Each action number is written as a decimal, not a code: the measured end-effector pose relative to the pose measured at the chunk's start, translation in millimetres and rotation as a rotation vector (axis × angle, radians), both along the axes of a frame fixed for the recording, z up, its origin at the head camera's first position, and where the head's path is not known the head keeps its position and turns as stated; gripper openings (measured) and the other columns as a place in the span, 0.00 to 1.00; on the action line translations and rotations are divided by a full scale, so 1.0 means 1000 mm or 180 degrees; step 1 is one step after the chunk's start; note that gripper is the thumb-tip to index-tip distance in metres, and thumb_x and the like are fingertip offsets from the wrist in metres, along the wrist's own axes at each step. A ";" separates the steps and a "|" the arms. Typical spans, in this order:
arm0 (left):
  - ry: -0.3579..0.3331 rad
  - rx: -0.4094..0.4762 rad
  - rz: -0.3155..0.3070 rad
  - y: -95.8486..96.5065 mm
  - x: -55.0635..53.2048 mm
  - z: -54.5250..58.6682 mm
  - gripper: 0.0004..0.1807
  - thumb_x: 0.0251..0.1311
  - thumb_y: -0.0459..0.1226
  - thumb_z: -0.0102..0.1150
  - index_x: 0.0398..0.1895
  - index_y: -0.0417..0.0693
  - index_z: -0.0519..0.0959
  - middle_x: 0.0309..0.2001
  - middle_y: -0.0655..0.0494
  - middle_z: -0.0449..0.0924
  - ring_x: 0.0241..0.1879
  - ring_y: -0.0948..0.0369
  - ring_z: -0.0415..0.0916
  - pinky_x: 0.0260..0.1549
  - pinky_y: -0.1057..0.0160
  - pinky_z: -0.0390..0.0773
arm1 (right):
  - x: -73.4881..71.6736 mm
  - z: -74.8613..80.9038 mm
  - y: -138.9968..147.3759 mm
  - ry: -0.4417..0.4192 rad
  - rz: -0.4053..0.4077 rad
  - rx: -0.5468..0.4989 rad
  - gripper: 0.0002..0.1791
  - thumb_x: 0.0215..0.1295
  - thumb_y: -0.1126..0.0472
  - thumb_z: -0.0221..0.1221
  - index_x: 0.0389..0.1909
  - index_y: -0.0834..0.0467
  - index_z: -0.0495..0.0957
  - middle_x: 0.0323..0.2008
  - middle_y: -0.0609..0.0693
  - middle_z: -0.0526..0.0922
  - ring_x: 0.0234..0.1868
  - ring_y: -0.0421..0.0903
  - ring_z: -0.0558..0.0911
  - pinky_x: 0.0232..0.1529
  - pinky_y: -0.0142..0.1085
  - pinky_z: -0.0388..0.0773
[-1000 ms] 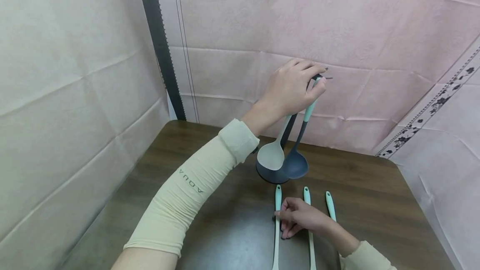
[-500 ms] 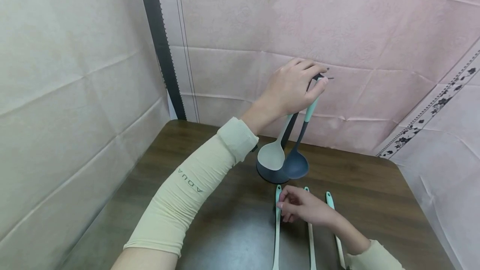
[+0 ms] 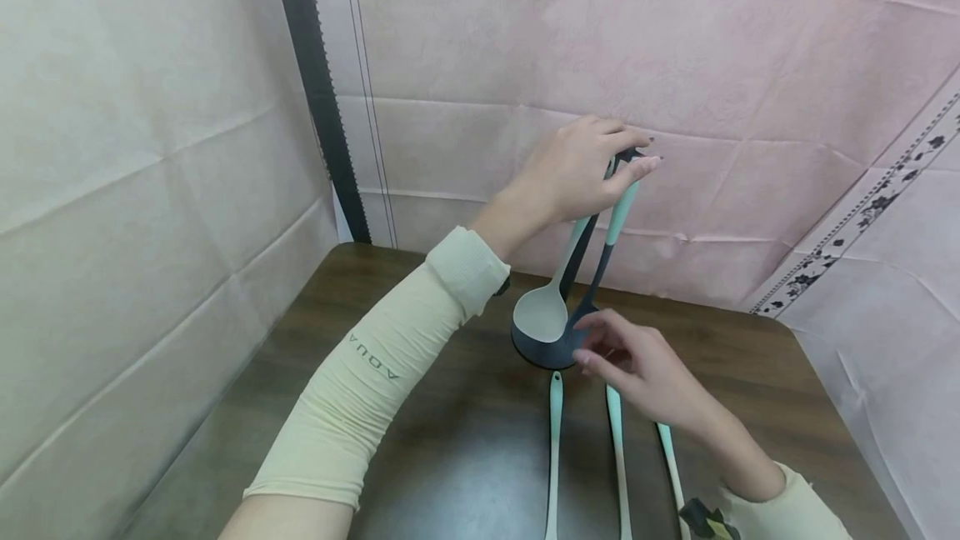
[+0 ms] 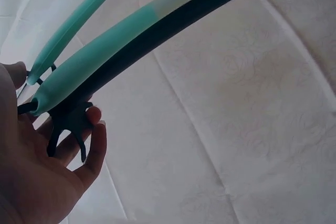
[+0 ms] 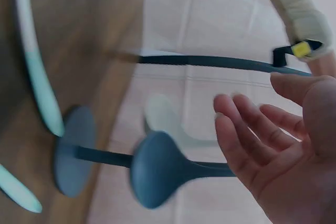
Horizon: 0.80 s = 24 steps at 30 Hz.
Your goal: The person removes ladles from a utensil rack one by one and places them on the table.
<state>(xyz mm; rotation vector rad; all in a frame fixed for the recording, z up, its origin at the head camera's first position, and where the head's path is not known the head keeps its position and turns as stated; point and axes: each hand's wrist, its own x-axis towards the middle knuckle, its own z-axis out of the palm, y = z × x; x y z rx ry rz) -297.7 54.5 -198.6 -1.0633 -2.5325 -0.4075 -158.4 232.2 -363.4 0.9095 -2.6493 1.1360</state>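
Note:
My left hand [image 3: 573,177] holds the top of a dark utensil stand [image 3: 579,261]; in the left wrist view its fingers curl about the stand's hooked head [image 4: 73,119]. From the hooks hang a pale ladle [image 3: 542,313] and a dark blue ladle [image 5: 157,169], both with mint-green handle ends. My right hand [image 3: 648,365] is raised in front of the dark ladle, partly covering its bowl in the head view. Its fingers are loosely bent and apart, with nothing between them. The stand's round base [image 3: 534,350] sits on the table.
Three more utensils with mint-green ends lie side by side on the wooden table [image 3: 435,440]: a left handle [image 3: 555,440], a middle handle [image 3: 617,432] and a right handle [image 3: 670,457]. Their far ends run out of view. Cloth walls [image 3: 487,40] stand behind and beside the table.
My right hand has risen from beside the left handle to the front of the dark ladle, and its fingers have spread. My left hand has stayed at the stand's top, its thumb slightly shifted.

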 end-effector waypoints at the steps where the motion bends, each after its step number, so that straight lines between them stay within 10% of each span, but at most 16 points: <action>1: 0.0011 0.0003 -0.0004 0.000 0.000 -0.001 0.32 0.79 0.66 0.32 0.78 0.74 0.70 0.76 0.71 0.68 0.79 0.66 0.57 0.76 0.63 0.56 | 0.000 0.005 0.001 0.0135 -0.0060 -0.0023 0.16 0.74 0.63 0.66 0.59 0.53 0.78 0.36 0.41 0.86 0.35 0.40 0.86 0.37 0.36 0.85; 8: 0.0105 0.0038 -0.0051 0.003 -0.002 -0.005 0.30 0.80 0.64 0.31 0.77 0.76 0.70 0.72 0.73 0.72 0.75 0.65 0.62 0.72 0.64 0.61 | -0.004 0.028 0.003 0.0945 -0.0472 -0.0203 0.17 0.69 0.68 0.68 0.57 0.57 0.80 0.44 0.42 0.86 0.41 0.38 0.85 0.40 0.28 0.83; 24: 0.0029 0.0065 0.0087 0.007 0.001 -0.006 0.31 0.79 0.66 0.31 0.77 0.76 0.72 0.74 0.73 0.70 0.78 0.65 0.58 0.74 0.63 0.59 | -0.011 0.053 0.003 0.1258 -0.0966 -0.1047 0.17 0.71 0.72 0.63 0.60 0.62 0.80 0.49 0.52 0.85 0.48 0.39 0.84 0.47 0.25 0.81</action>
